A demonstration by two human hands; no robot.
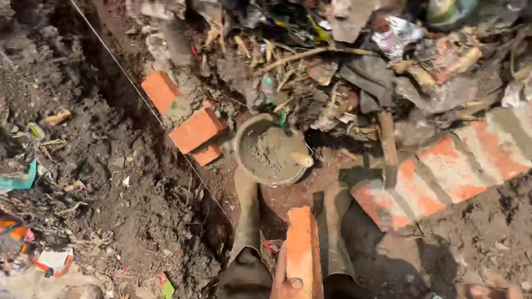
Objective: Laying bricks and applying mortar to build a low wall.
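Fingers (pixel 284 283) of one hand (pixel 285 287), seen only at the bottom edge, wrap the near end of an orange brick (pixel 303 249); thumb lies on its top face, grip closed on it. Which hand this is cannot be told from the view. Brick is held on edge, its long side pointing away from the camera, just above two mud-coated boots (pixel 247 232). A second hand (pixel 487 291) shows only as fingertips at the bottom right corner; whether it grips anything cannot be told.

Left side: dark loose soil (pixel 83 166) with scraps of litter. A thin white string (pixel 149 105) runs taut diagonally from top left down toward the boots. Just right of the string lie three loose bricks (pixel 195 130), touching or nearly so.

Centre: round pan (pixel 270 150) holding grey mortar, with a trowel handle (pixel 302 159) sticking out at its right rim.

Right: a row of laid bricks (pixel 449 171) with grey mortar joints, running diagonally up to the right edge. Behind it, a heap of rubbish (pixel 354 55), sticks and wrappers.
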